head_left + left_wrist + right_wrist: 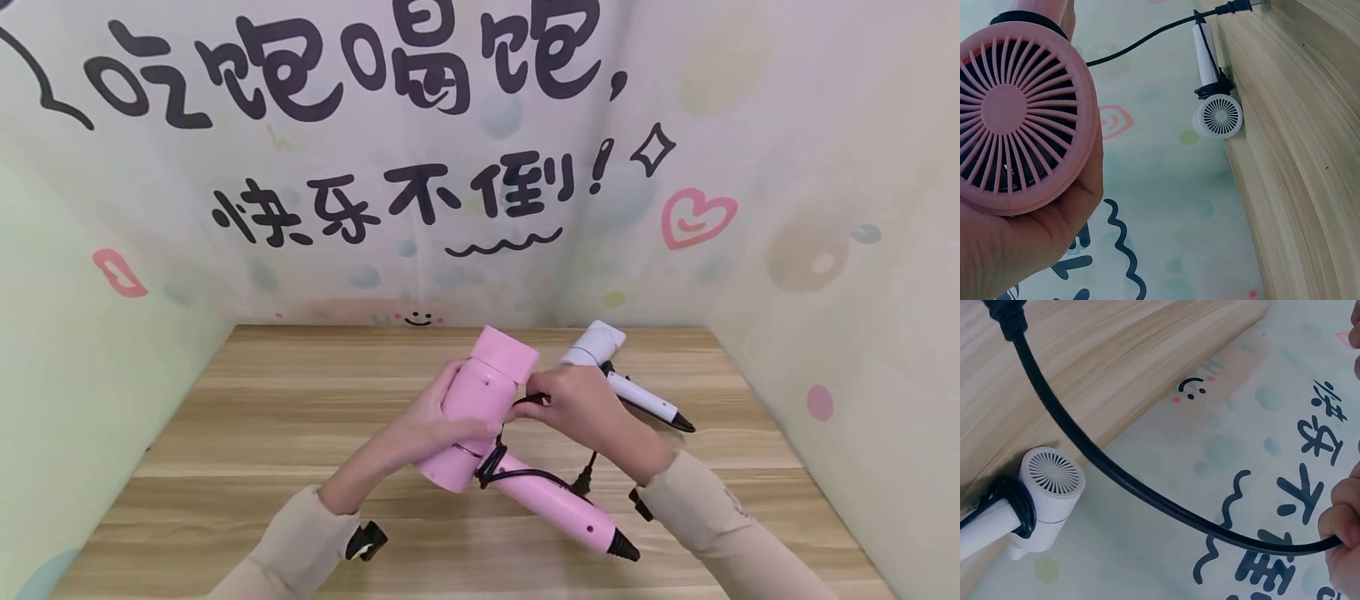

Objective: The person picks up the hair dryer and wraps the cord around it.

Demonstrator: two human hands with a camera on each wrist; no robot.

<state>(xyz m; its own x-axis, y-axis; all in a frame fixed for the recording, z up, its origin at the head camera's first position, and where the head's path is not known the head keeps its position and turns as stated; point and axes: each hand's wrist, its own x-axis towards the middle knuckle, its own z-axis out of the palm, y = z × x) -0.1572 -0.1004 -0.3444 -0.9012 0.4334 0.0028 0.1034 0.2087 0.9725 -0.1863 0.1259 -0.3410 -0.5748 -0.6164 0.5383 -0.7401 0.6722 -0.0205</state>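
Note:
My left hand (442,417) grips the barrel of a pink hair dryer (480,392), fingers behind and thumb across the front. Its round slatted intake (1004,109) faces the left wrist camera. Black power cord (491,467) is wound around the top of the pink handle, which slants down to the right. Beside the barrel, my right hand (577,408) pinches the cord between thumb and fingers. From that pinch a length of cord (1147,494) runs to a black plug (1010,319), which dangles below the right hand in the head view.
A white hair dryer (645,396) lies at the back right of the wooden table (300,400), black cord bundled around its handle. Printed fabric walls (375,275) enclose the table at the back and both sides.

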